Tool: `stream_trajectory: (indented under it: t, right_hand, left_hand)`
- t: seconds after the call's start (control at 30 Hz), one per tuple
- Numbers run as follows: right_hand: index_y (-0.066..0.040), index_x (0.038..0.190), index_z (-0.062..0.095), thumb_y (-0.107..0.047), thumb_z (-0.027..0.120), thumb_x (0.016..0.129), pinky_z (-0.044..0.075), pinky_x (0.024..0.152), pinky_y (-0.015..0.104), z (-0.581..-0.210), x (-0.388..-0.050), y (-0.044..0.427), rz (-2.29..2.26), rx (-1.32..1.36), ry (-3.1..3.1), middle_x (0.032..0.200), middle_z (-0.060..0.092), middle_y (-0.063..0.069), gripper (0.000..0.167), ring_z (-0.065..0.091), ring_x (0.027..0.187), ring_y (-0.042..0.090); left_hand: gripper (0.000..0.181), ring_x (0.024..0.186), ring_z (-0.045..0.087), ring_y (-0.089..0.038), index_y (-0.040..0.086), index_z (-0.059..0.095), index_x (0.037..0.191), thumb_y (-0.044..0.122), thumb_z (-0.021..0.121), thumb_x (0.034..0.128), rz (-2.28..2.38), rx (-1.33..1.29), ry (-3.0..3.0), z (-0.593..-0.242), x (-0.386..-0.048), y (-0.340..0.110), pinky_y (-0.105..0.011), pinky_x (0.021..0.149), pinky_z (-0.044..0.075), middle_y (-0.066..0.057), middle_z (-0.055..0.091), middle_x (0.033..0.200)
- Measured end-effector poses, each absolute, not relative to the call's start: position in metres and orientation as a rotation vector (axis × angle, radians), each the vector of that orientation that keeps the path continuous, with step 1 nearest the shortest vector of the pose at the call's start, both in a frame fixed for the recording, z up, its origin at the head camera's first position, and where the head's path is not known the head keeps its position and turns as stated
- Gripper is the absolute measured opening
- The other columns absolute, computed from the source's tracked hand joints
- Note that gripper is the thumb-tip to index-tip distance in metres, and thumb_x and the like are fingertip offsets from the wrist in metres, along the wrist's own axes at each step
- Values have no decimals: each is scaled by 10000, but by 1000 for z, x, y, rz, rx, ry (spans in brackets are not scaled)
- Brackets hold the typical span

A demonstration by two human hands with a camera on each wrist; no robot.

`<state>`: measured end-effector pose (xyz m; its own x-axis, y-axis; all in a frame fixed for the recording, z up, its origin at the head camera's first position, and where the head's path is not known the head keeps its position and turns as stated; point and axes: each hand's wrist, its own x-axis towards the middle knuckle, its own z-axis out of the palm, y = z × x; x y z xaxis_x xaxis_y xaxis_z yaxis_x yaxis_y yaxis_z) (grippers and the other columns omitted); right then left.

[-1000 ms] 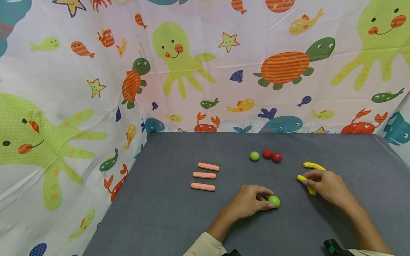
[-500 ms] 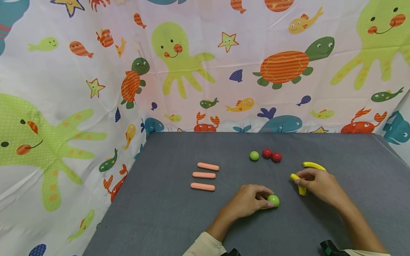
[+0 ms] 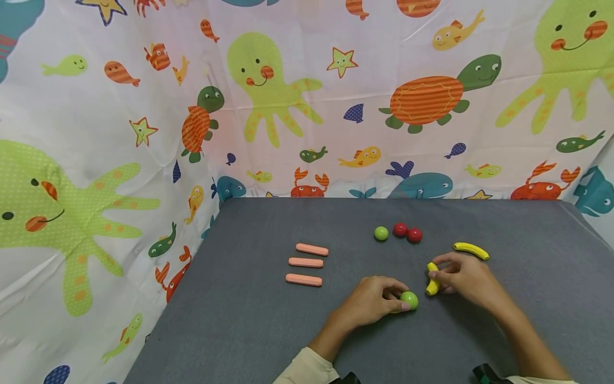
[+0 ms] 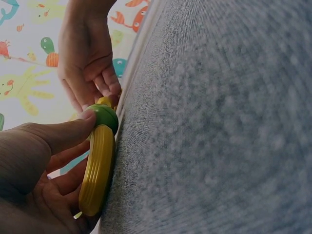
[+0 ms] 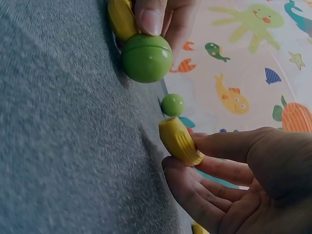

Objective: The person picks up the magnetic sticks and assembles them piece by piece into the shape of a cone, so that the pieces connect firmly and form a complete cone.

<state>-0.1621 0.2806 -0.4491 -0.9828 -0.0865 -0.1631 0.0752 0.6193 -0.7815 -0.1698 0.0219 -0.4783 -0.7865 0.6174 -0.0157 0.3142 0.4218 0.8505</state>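
My left hand (image 3: 376, 301) rests low on the table, its thumb against a green ball (image 3: 409, 300). Under that hand lies a yellow curved ridged piece (image 4: 97, 170), mostly hidden in the head view; in the left wrist view it touches the ball, beside the curled fingers. My right hand (image 3: 472, 282) pinches another yellow curved piece (image 3: 433, 280) between thumb and fingers, just right of the ball and apart from it. In the right wrist view this short banana-like piece (image 5: 178, 141) is tilted, its blunt end towards the green ball (image 5: 146, 58).
A third yellow curved piece (image 3: 471, 250) lies behind my right hand. Farther back are a smaller-looking green ball (image 3: 381, 233) and two red balls, one red ball (image 3: 414, 235) touching the other. Three pink sticks (image 3: 306, 263) lie in a row at left on the grey table (image 3: 230, 320).
My right hand has moved left with its yellow curved piece, closer to the green ball, and the piece has turned more upright in view. The left hand stays in place.
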Motion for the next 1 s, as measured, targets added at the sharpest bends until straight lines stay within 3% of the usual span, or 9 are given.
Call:
stream_trajectory:
  t: [0.3, 1.0]
  right_hand:
    - [52, 1317, 644, -294, 764, 1000, 564, 682, 342, -449, -160, 271, -1264, -27, 2638, 953, 782, 64, 484, 745, 763, 202]
    - [57, 1301, 649, -265, 780, 987, 611, 688, 337, -453, -159, 265, -1337, -36, 2589, 940, 774, 76, 468, 753, 761, 215]
  left_hand:
    - [299, 835, 621, 81, 137, 780, 1217, 241, 835, 941, 1290, 806, 2362, -477, -169, 22, -145, 736, 517, 129, 731, 1023]
    - [314, 842, 626, 74, 136, 775, 1222, 220, 847, 928, 1304, 789, 2347, -475, -169, 21, -151, 741, 526, 135, 724, 1037]
